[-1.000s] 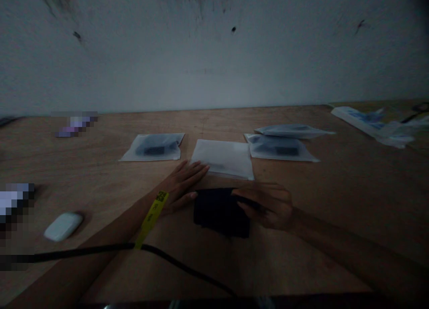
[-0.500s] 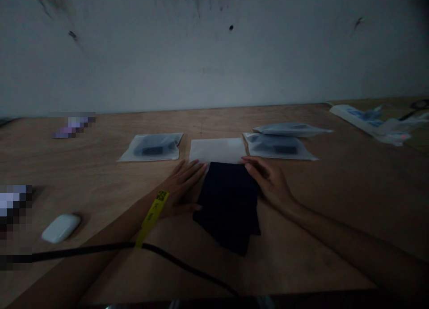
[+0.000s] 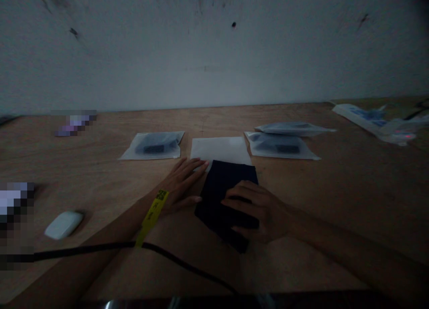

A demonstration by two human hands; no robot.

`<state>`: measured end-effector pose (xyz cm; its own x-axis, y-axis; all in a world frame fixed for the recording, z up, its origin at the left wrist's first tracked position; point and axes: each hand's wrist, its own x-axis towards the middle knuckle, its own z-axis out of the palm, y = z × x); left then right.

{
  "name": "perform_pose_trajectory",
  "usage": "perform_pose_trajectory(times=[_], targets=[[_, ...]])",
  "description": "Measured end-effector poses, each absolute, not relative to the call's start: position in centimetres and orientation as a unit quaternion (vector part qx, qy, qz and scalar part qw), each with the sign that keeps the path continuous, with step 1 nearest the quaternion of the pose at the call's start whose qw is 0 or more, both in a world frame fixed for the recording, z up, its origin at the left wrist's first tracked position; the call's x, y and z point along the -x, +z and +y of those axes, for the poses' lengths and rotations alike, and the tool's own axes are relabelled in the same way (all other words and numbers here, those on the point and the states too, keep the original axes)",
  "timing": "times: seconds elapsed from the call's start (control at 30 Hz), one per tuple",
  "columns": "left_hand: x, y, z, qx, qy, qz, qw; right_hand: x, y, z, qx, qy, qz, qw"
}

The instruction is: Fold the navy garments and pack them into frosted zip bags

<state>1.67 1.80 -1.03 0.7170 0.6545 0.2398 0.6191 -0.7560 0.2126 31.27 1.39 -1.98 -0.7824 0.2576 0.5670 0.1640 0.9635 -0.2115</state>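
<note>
"Your right hand (image 3: pixel 256 210) has moved onto the dark cloth (image 3: pixel 229 177), grip unclear. Risk?"
"Hands apart, your left hand (image 3: pixel 179 184) flat; uneven pulling could skew it where it overlaps the white pouch (image 3: pixel 219 149)."

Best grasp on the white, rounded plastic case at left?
I'd pinch the white, rounded plastic case mid-length across its long sides, from above: it lies flat, longer than wide, top uncovered. A black cable crosses the near side.

Three frosted plastic pouches with dark contents (image 3: pixel 154 144) and one flat white pouch (image 3: pixel 219 149) lie toward the wooden table (image 3: pixel 335 188)'s far edge. One dark navy cloth (image 3: pixel 231 174) and one black cable (image 3: pixel 80 250) are nearer.
</note>
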Motion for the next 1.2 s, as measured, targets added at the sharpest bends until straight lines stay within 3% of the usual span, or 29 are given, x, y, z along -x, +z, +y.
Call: perform_pose_trajectory(times=[0.27,0.43,0.57,0.8,1.0,1.2], targets=[[-1.8,-0.3,1.5,-0.934,0.177,0.303,0.07,-31.7,-2.4,1.6,0.161,0.014,-0.93,0.329],[-1.8,-0.6,1.6,-0.943,0.161,0.282,0.07,-31.6,-2.2,1.8,0.121,0.012,-0.935,0.334],[-1.8,-0.6,1.6,-0.946,0.177,0.266,0.055,-31.3,-2.0,2.1,0.138,0.099,-0.919,0.357],[-2.7,0.2,0.8,-0.97,0.167,0.176,0.029,-31.5,-1.6,2.4,0.311,0.186,-0.847,0.39],[-2.8,0.2,0.6,-0.967,0.17,0.188,-0.01,-31.8,-1.4,2.3,0.122,0.181,-0.921,0.323],[-3.1,-0.2,0.4,-0.967,0.174,0.188,0.003,-32.2,-1.8,2.6,0.076,0.179,-0.947,0.257]])
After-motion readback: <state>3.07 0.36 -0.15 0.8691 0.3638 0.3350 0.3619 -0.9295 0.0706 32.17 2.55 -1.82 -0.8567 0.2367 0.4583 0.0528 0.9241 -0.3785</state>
